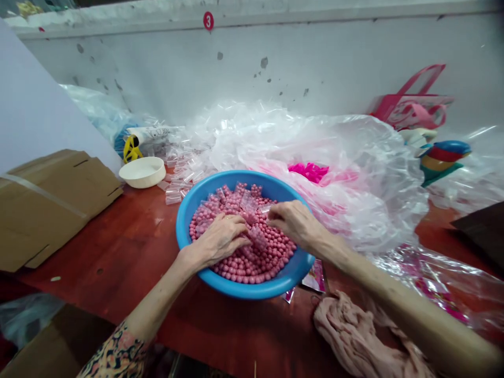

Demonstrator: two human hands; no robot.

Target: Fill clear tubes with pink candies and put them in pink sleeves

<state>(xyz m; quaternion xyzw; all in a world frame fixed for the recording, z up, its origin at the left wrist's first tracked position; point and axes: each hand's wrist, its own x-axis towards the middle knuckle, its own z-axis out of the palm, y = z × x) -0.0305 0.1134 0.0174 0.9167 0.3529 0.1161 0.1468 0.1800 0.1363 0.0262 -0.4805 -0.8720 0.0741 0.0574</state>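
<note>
A round blue basin [252,291] on the table holds many pink beads [240,275], with small clear plastic boxes [202,226] lying on top. My left hand [222,239] reaches in from the left, fingers bent together, with a small clear plastic box [258,239] at the fingertips. Over the basin's right side, my right hand [297,223] has its fingers curled in a pinch. A clear plastic piece [265,209] shows at its fingertips, partly covered by the fingers.
Clear boxes [179,181] lie piled behind the basin, near a white dish [142,172]. Plastic bags [378,173] with bright pink pieces [309,171] sprawl at the back. Cardboard [59,202] stands left; a crumpled pink cloth [354,336] lies front right.
</note>
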